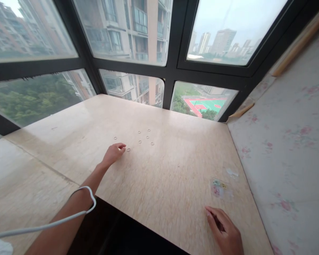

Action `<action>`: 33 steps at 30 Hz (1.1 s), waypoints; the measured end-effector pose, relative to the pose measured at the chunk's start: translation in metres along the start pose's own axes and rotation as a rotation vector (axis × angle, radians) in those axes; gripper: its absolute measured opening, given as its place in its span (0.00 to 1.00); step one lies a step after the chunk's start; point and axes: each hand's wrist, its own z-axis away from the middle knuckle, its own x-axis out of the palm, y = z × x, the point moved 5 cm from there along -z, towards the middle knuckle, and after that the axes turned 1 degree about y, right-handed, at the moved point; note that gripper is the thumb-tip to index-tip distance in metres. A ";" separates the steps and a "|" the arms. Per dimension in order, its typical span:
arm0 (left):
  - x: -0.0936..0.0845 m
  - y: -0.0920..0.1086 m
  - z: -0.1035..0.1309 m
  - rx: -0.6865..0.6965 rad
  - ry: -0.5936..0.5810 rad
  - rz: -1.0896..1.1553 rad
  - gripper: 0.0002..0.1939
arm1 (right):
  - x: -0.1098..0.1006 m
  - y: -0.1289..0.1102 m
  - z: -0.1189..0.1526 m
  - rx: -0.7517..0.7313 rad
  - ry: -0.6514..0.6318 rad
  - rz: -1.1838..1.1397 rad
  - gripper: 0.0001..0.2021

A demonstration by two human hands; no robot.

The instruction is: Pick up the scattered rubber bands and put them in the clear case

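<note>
Several small thin rings lie scattered on the stone-topped sill, among them one ring (128, 150) just right of my left hand (116, 153). My left hand rests near the surface with its fingers curled together; what they hold, if anything, is too small to make out. Behind it lies another ring (115, 138), and more rings (139, 142) sit farther right. At the lower right, my right hand (224, 230) has thumb and forefinger pressed together at the tips, their contents too small to see. A clear plastic box (221, 187) with green, yellow and pink pieces lies beyond it.
The pale sill (159, 177) runs back to dark-framed windows. A transparent lid or wrapper (231, 172) lies behind the box. A flowered wall (289, 159) bounds the right side. A white cable (69, 216) crosses my left forearm. The sill's front edge drops into darkness.
</note>
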 end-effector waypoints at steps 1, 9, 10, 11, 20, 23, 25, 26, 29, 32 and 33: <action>0.000 0.002 -0.006 0.041 -0.040 -0.031 0.16 | 0.000 0.000 0.000 0.003 0.002 0.002 0.14; 0.001 0.022 -0.021 0.255 -0.266 -0.304 0.11 | -0.001 0.000 -0.001 0.007 0.007 0.012 0.15; 0.000 0.023 -0.022 0.244 -0.282 -0.323 0.10 | -0.001 0.000 -0.001 0.007 0.008 0.013 0.15; 0.000 0.024 -0.022 0.233 -0.295 -0.333 0.09 | 0.000 0.000 -0.002 0.007 0.008 0.016 0.15; 0.003 0.036 -0.017 0.205 -0.383 -0.231 0.04 | 0.000 -0.002 -0.002 -0.018 -0.009 0.015 0.14; 0.007 0.051 -0.003 0.178 -0.417 -0.060 0.07 | 0.000 -0.005 -0.003 -0.022 -0.007 0.019 0.14; 0.009 0.067 0.009 0.139 -0.425 0.150 0.07 | 0.001 -0.008 -0.003 -0.021 -0.004 0.015 0.15; 0.011 0.078 0.016 0.125 -0.421 0.263 0.08 | 0.001 -0.009 -0.003 -0.025 -0.009 0.011 0.14; 0.021 0.115 0.040 0.129 -0.380 0.490 0.09 | 0.002 -0.012 -0.003 -0.030 -0.016 -0.003 0.13; 0.044 0.157 0.065 0.160 -0.389 0.623 0.08 | 0.002 -0.013 -0.002 -0.025 -0.021 -0.017 0.11; 0.054 0.171 0.074 0.174 -0.405 0.660 0.09 | 0.002 -0.014 -0.001 -0.019 -0.025 -0.023 0.11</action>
